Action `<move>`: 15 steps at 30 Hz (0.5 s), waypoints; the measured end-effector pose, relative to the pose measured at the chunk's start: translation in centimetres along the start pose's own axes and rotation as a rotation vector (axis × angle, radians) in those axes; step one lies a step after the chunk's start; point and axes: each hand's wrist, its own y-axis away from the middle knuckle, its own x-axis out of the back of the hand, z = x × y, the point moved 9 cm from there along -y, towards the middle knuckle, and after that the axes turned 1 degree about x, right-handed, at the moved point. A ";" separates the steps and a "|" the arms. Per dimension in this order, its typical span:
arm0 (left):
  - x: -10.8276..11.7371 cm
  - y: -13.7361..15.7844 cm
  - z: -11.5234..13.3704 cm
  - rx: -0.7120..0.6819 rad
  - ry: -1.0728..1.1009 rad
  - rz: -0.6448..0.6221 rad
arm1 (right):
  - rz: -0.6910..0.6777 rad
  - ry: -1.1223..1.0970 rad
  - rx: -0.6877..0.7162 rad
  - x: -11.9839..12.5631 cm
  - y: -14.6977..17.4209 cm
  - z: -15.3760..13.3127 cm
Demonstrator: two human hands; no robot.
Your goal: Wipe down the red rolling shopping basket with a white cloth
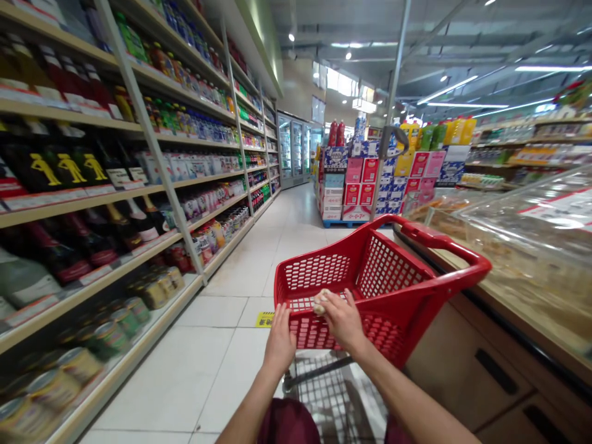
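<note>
A red plastic shopping cart [319,265] with honeycomb-patterned walls stands right in front of me, its handle off to the right. On the rim at its near left corner, my left hand [280,339] is closed with the fingers over the edge. My right hand [345,317] is above the near rim, its fingers pinched round a small whitish, lumpy thing [320,301] that could be a bulb of garlic; its exact kind is unclear. Part of that thing is hidden behind the fingers. Through the holes, the cart's basket floor shows pale.
Shelves of bottles and cans [194,166] line the left side. Stacked drink boxes [361,185] stand on a blue pallet ahead. Close on the right is a counter with clear covers [522,234]. White floor tiles [194,364] run between, with a yellow floor sticker [265,320] beside the cart.
</note>
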 end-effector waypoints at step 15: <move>0.0 -1.0 -0.2 0.035 -0.141 -0.001 | -0.005 0.054 0.028 0.1 0.5 0.8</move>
